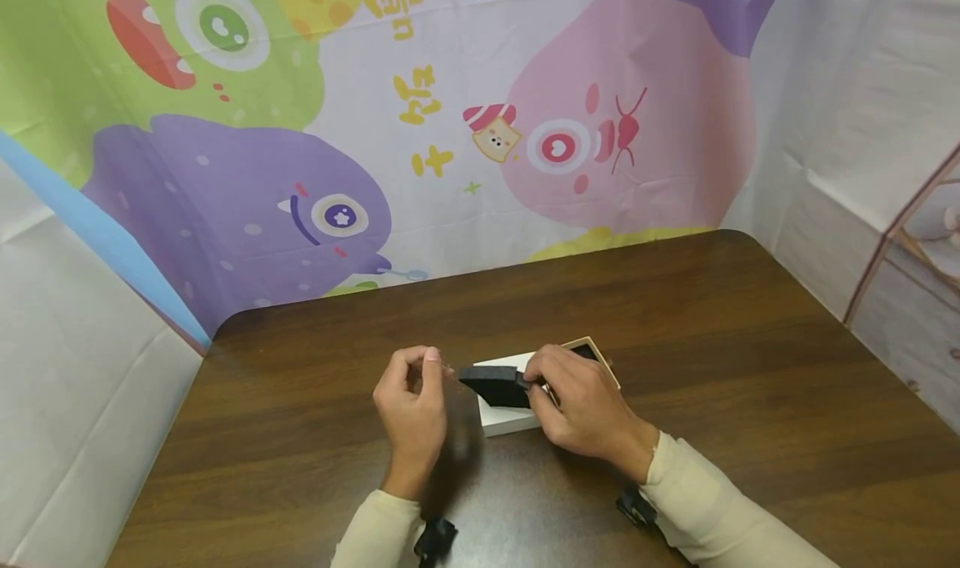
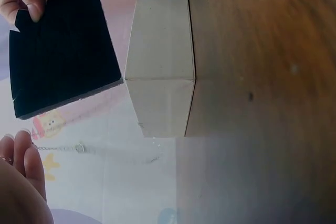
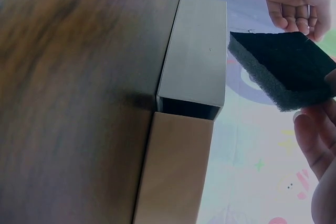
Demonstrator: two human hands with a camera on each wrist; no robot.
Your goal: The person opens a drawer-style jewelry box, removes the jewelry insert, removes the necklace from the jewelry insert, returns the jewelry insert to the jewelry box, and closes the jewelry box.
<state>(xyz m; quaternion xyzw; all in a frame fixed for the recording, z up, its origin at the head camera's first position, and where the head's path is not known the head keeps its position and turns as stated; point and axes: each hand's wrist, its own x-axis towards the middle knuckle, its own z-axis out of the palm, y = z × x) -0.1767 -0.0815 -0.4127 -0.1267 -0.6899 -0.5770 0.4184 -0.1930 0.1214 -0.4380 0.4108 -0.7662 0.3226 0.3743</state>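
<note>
Fingertips of my left hand (image 1: pixel 415 403) pinch a fine silver chain (image 2: pixel 52 148). The chain dangles beside the box in the left wrist view, a small ring partway along it. My right hand (image 1: pixel 581 399) grips a black foam pad (image 1: pixel 501 391) by one edge, between thumb and fingers. The pad is tilted above a white box sleeve (image 1: pixel 508 422), its free end pointing towards the left hand. A tan drawer (image 3: pixel 176 166) is pulled partway out of the sleeve on the right. Part of the drawer's dark inside shows behind the right hand.
The box lies on a dark brown wooden table (image 1: pixel 315 359). Behind the table hangs a cloth (image 1: pixel 450 218) printed with cartoon monsters. Pale cloth panels (image 1: pixel 82 368) stand at both sides. A small black device is strapped at each sleeve cuff.
</note>
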